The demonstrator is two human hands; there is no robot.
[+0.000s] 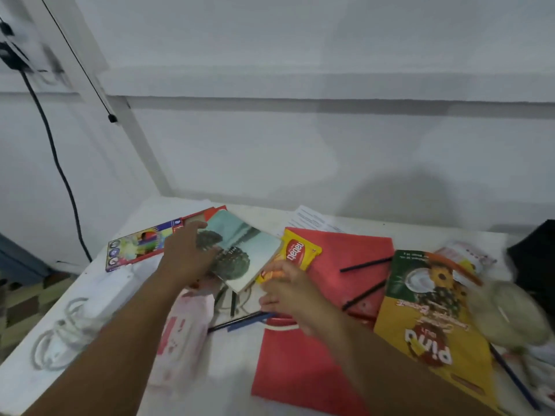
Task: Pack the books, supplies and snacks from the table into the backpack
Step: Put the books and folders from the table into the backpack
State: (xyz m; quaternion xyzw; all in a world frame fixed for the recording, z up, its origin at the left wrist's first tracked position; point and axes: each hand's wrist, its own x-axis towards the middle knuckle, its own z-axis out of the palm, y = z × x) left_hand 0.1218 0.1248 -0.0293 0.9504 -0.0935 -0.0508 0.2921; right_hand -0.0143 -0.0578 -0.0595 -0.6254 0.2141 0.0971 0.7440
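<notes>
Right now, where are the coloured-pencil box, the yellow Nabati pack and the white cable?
pencil box [136,250]: head view, middle of its lid.
Nabati pack [297,255]: head view, red logo.
cable [60,331]: head view, coiled loops.

- Book with tree cover [240,250] is lying tilted, its near corner overhanging pencils.
- Coloured-pencil box [141,246] is lying flat at the table's far left.
- Yellow wafer packet [295,252] is resting on a red folder [345,253].
- Large yellow snack bag [426,319] is lying flat at right.
- Pink tissue pack [180,337] is lying near the front.
- Dark backpack [537,259] is sitting at far right.
</notes>
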